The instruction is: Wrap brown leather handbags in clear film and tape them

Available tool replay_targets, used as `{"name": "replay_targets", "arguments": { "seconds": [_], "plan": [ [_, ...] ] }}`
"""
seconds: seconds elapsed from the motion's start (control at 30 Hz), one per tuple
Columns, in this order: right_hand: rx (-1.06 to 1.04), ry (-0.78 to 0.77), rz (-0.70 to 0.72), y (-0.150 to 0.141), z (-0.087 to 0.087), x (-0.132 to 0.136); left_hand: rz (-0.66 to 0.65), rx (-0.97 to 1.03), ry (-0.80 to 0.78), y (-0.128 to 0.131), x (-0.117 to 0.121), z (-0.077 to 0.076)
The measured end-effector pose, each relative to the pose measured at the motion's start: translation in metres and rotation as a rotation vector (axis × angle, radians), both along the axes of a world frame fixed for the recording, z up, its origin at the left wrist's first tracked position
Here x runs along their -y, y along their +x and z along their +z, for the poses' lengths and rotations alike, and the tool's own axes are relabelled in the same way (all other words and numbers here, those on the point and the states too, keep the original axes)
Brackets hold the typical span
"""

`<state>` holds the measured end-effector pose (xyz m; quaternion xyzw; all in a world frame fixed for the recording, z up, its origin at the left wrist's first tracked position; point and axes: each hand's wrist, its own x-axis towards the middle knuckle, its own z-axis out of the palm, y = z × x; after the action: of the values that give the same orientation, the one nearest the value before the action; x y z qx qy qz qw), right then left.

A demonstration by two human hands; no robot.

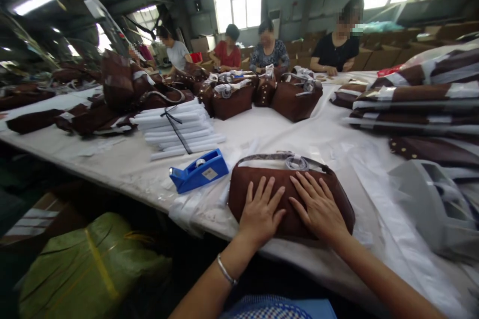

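Observation:
A brown leather handbag [290, 179] lies on the white-covered table in front of me. Its strap arches along the far edge, and a coiled, wrapped piece [297, 162] rests against it. My left hand [262, 209] is spread flat on the left half of the bag. On the right half, my right hand [318, 204] presses down with its fingers apart. Neither hand grips anything. Just left of the bag stands a blue tape dispenser [200, 170].
White rolls [175, 127] tied with black ribbon lie behind the dispenser. Several brown bags [232, 99] stand farther back, with more stacked [419, 104] at right. A grey dispenser [434, 204] is at right. A green sack [90, 269] sits below the table edge. Co-workers [269, 52] sit opposite.

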<state>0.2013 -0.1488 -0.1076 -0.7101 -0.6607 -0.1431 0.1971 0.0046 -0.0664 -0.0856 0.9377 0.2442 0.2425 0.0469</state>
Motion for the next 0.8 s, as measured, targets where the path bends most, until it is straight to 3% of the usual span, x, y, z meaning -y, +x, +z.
{"name": "replay_targets", "arguments": {
  "seconds": [0.07,0.17,0.23,0.33,0.43,0.53,0.67,0.8],
  "plan": [
    [-0.059,0.025,0.044,0.007,0.007,-0.004,0.013,-0.021,0.012,0.003,-0.003,-0.017],
    [-0.204,0.044,0.127,0.014,0.033,-0.031,0.027,-0.014,0.020,0.001,-0.005,-0.030],
    [-0.241,0.028,0.196,0.014,0.054,-0.068,0.028,-0.005,0.021,-0.001,-0.004,-0.031],
    [-0.113,-0.161,0.313,0.006,0.077,-0.147,0.024,0.014,0.013,-0.002,-0.003,-0.030],
    [0.037,-0.405,0.397,-0.001,0.077,-0.229,0.017,0.045,0.011,-0.003,-0.004,-0.030],
    [0.130,-0.537,0.432,-0.005,0.062,-0.282,0.010,0.059,0.005,-0.005,-0.006,-0.033],
    [0.247,-0.530,0.416,0.001,0.051,-0.295,-0.004,0.068,0.002,-0.007,-0.008,-0.036],
    [0.314,-0.332,0.286,0.029,0.069,-0.265,-0.021,0.081,0.004,-0.006,-0.008,-0.038]
  ]
}}
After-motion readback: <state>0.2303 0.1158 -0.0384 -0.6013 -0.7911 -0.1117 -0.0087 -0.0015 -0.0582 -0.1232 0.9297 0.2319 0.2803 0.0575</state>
